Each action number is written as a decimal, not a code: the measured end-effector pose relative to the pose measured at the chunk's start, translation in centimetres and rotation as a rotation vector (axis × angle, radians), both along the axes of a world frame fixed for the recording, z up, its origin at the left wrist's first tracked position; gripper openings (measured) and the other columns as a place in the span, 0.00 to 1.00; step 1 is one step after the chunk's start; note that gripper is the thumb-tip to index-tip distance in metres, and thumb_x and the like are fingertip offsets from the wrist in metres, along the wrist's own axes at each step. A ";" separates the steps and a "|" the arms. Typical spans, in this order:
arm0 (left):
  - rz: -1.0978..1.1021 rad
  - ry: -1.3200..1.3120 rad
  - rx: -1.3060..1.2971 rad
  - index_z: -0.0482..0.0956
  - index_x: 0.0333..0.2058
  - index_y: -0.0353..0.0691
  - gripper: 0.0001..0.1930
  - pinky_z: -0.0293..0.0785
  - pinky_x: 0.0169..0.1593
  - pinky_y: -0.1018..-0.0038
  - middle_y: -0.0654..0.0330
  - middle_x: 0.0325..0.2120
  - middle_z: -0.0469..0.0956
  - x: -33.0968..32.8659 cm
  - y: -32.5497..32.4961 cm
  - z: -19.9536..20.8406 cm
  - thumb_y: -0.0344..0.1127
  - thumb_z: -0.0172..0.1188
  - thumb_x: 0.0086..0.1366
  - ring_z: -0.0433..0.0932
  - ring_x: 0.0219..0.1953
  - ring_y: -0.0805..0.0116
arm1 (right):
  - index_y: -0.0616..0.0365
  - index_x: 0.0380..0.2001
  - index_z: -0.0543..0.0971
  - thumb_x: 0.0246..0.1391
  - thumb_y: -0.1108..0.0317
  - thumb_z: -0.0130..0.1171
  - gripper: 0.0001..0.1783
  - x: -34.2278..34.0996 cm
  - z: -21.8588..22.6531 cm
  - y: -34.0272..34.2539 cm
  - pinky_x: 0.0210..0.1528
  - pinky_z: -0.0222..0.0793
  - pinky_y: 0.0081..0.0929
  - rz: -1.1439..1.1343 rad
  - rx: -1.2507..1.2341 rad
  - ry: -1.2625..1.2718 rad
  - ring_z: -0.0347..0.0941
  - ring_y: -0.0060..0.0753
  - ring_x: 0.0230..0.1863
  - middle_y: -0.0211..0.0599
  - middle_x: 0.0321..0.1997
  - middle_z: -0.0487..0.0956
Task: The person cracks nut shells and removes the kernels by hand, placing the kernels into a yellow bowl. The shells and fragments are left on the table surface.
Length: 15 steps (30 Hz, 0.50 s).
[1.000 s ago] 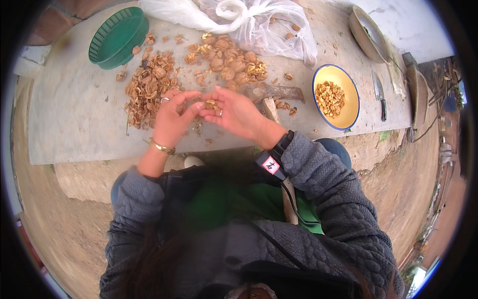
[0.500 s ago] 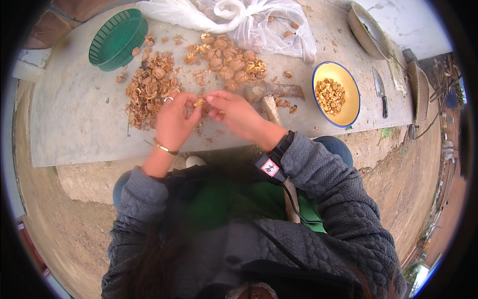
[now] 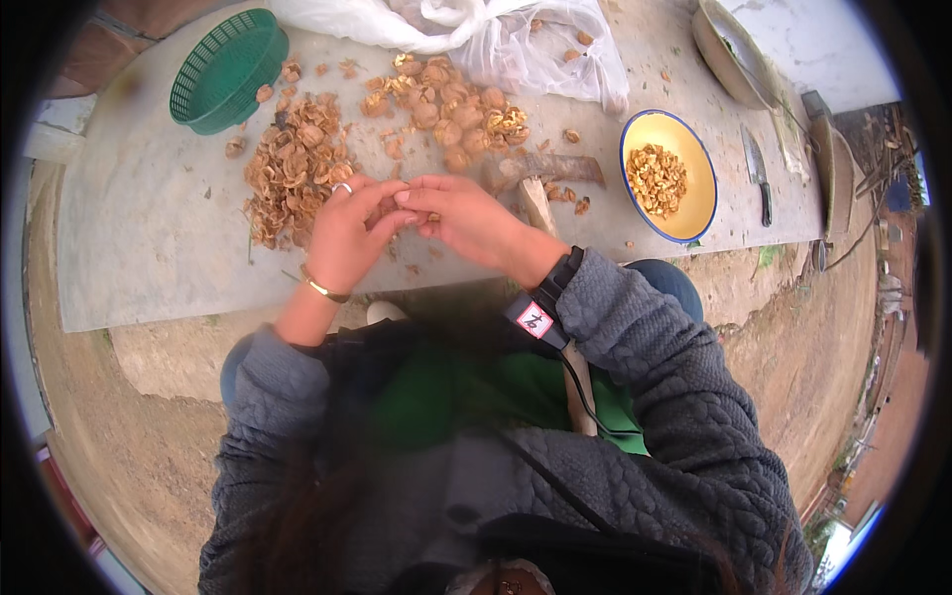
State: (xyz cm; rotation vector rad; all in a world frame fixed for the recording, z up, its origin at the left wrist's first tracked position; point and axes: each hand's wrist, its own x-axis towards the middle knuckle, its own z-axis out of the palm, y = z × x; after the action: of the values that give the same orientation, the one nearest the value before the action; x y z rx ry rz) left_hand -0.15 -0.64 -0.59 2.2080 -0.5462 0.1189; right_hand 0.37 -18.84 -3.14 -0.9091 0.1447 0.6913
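Resting in yellow bowl (image 3: 696,159): walnut kernels (image 3: 656,181).

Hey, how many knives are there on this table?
1: a black-handled knife lies on the table, to the right of the yellow bowl. Others could be hidden.

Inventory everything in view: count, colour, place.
Table: one, grey, across the upper half.
Basket: one, green, upper left.
Shell pile: one, brown, left of centre.
Walnuts: many, brown, upper centre.
Plastic bag: one, translucent white, top centre.
Bowl: one, yellow with blue rim, right of centre.
Kernels: many, light brown, in the bowl.
Hammer: one, brown, left of the bowl.
Knife: one, grey with black handle, right of the bowl.
Basin: one, tan, upper right.
Clutter: several, brown, right edge, indistinct.
Ring: one, silvery, left finger.
Bracelet: one, gold, left wrist.
Wristband: one, black, right wrist.
Sleeves: two, grey, lower left and right.
Left hand, right hand: two, bare, meeting near centre.
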 end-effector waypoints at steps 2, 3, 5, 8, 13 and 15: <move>-0.021 0.038 -0.010 0.82 0.42 0.42 0.17 0.70 0.30 0.76 0.63 0.29 0.75 0.1 0.3 -0.1 0.29 0.71 0.50 0.72 0.24 0.72 | 0.60 0.40 0.77 0.60 0.70 0.55 0.07 -0.2 0.0 0.1 0.36 0.64 0.17 0.044 -0.029 -0.065 0.69 0.17 0.35 0.29 0.38 0.78; -0.032 0.055 -0.014 0.82 0.42 0.42 0.17 0.70 0.31 0.76 0.63 0.30 0.75 0.1 0.3 -0.1 0.29 0.71 0.50 0.72 0.24 0.72 | 0.61 0.41 0.77 0.60 0.70 0.55 0.08 -0.1 0.0 0.2 0.37 0.65 0.18 0.032 -0.028 -0.046 0.70 0.17 0.36 0.29 0.39 0.78; -0.036 0.089 -0.014 0.82 0.41 0.42 0.18 0.70 0.31 0.76 0.63 0.29 0.75 0.1 0.5 -0.1 0.29 0.71 0.50 0.73 0.25 0.72 | 0.62 0.43 0.76 0.61 0.70 0.54 0.10 -0.1 0.0 0.3 0.40 0.67 0.19 0.028 0.022 -0.036 0.71 0.18 0.38 0.31 0.42 0.78; -0.053 0.090 0.014 0.82 0.41 0.42 0.18 0.70 0.31 0.76 0.63 0.29 0.75 0.2 0.5 0.1 0.28 0.71 0.49 0.73 0.25 0.72 | 0.64 0.44 0.76 0.62 0.71 0.53 0.11 0.1 0.0 0.4 0.42 0.69 0.19 0.060 0.042 -0.039 0.72 0.18 0.38 0.32 0.43 0.78; -0.027 0.100 0.004 0.82 0.41 0.42 0.18 0.70 0.31 0.76 0.63 0.27 0.74 0.1 0.3 0.4 0.28 0.72 0.48 0.72 0.25 0.72 | 0.66 0.45 0.76 0.61 0.73 0.51 0.12 0.1 0.0 0.3 0.42 0.68 0.18 0.087 0.077 -0.069 0.72 0.18 0.38 0.32 0.42 0.78; -0.014 0.125 -0.037 0.82 0.40 0.43 0.17 0.70 0.30 0.77 0.65 0.26 0.73 0.1 0.3 0.5 0.28 0.72 0.48 0.70 0.23 0.73 | 0.66 0.45 0.76 0.61 0.74 0.51 0.12 0.1 0.0 0.4 0.41 0.68 0.18 0.098 0.077 -0.085 0.71 0.18 0.37 0.32 0.42 0.77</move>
State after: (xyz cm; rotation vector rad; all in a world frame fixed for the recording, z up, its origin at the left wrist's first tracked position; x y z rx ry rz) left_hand -0.04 -0.34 -0.05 2.1587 -0.4865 -0.0163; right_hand 0.47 -18.48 -3.13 -0.8743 -0.0022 0.7425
